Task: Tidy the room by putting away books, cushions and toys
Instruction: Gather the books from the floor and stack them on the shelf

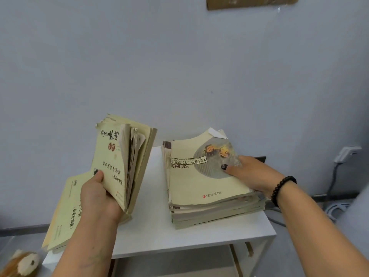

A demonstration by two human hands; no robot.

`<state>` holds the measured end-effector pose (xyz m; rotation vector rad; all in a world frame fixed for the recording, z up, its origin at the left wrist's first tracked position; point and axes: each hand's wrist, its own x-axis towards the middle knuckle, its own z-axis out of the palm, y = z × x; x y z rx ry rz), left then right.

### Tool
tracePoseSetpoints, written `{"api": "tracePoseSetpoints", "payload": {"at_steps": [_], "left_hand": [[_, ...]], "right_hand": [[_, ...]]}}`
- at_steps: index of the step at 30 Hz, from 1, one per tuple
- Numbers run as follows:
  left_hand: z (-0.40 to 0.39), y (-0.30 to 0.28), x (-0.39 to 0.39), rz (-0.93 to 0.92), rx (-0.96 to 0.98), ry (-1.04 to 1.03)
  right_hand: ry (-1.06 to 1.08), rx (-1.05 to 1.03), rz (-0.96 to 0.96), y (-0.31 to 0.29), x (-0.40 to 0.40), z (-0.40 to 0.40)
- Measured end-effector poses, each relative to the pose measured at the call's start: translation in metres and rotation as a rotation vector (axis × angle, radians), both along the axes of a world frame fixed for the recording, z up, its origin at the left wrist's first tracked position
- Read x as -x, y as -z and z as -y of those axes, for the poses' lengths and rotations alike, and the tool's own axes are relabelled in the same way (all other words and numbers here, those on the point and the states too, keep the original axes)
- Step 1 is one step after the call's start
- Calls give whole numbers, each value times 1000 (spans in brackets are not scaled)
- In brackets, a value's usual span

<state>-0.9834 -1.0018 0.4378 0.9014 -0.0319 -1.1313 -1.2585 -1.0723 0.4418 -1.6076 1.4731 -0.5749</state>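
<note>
My left hand (97, 196) grips a pale yellow paperback (119, 156) by its lower edge and holds it upright above the white table (159, 236), its pages fanned apart. Another yellow book (63, 212) lies flat under my left forearm at the table's left edge. On the right stands a stack of books (209, 186) with a cream cover showing two painted figures on top. My right hand (251, 174) holds the stack's right side, thumb pressed on the top cover and fingers wrapped around the edge.
The table stands against a plain light wall. A plush toy (24, 264) lies at the bottom left on the floor. At the right, a wall socket (347, 152) with a cable running down to the floor. An open shelf space shows beneath the tabletop.
</note>
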Motion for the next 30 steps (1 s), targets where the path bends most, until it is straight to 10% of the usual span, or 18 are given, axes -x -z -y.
{"api": "tracePoseSetpoints", "payload": {"at_steps": [10, 22, 30], "left_hand": [[19, 3, 32, 215, -66, 248], [32, 3, 52, 983, -44, 316], [37, 17, 45, 1000, -65, 471]], "right_hand": [[-32, 0, -21, -3, -3, -9], [93, 260, -364, 13, -2, -8], [43, 342, -269, 19, 11, 9]]}}
